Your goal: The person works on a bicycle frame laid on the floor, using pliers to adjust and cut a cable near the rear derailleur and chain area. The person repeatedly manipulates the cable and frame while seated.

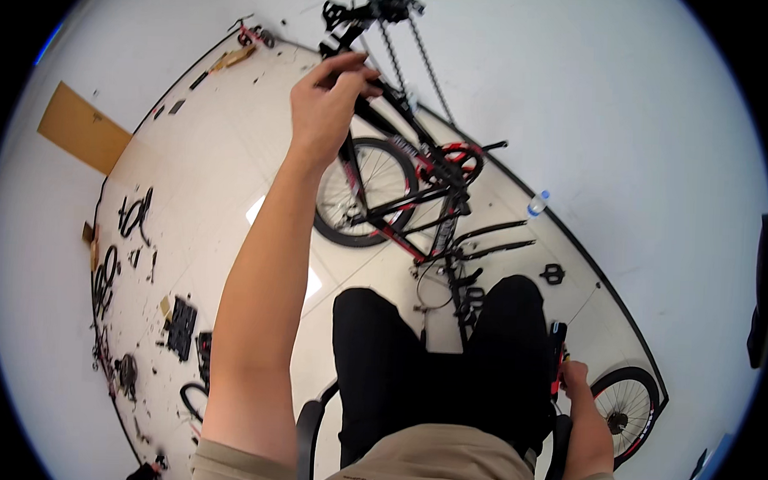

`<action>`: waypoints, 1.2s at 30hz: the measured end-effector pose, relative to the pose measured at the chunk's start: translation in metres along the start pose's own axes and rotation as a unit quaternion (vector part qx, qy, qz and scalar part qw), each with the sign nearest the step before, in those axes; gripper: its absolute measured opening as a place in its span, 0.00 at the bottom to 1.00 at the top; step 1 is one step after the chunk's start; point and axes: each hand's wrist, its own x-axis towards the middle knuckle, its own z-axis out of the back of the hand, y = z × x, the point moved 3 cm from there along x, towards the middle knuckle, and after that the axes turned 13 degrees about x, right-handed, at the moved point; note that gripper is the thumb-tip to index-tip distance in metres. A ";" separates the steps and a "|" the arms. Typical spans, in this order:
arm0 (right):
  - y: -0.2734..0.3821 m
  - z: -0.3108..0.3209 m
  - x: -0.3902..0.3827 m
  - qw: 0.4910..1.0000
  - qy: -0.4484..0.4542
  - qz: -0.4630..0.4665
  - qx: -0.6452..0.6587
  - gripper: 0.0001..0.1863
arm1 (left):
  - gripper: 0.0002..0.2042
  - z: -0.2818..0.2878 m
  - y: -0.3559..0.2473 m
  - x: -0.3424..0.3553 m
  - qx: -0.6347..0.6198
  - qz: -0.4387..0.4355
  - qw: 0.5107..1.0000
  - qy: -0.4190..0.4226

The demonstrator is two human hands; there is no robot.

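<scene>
My left hand (331, 94) is raised at the top middle, fingers curled at the upper part of a black-and-red bicycle frame (437, 166); what they hold is hidden. Above it are a black derailleur assembly (388, 5) and a hanging chain (424, 55). A red crankset (463, 162) and a wheel (334, 225) are lower in the bike. At lower right, my right hand (575, 375) grips a black-and-red object (556, 356), partly hidden beside my leg.
I sit in a black chair (310, 432). Scattered parts and an open black toolbox (182, 326) lie on the pale floor at left. A loose wheel (624, 401) leans at lower right, a water bottle (537, 204) stands by the right wall, and a wooden door (83, 126) is at far left.
</scene>
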 end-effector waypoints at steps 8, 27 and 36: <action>0.032 -0.013 -0.034 0.989 -0.023 -0.037 0.143 0.05 | 0.16 0.002 0.005 0.001 0.023 0.023 0.999 -0.003; 0.128 -0.014 -0.042 0.922 -0.033 0.073 0.378 0.12 | 0.08 0.000 0.006 -0.004 0.008 0.010 1.000 -0.027; 0.278 -0.109 -0.190 0.837 0.246 0.061 0.484 0.20 | 0.08 0.003 0.001 -0.012 0.013 0.019 0.999 -0.027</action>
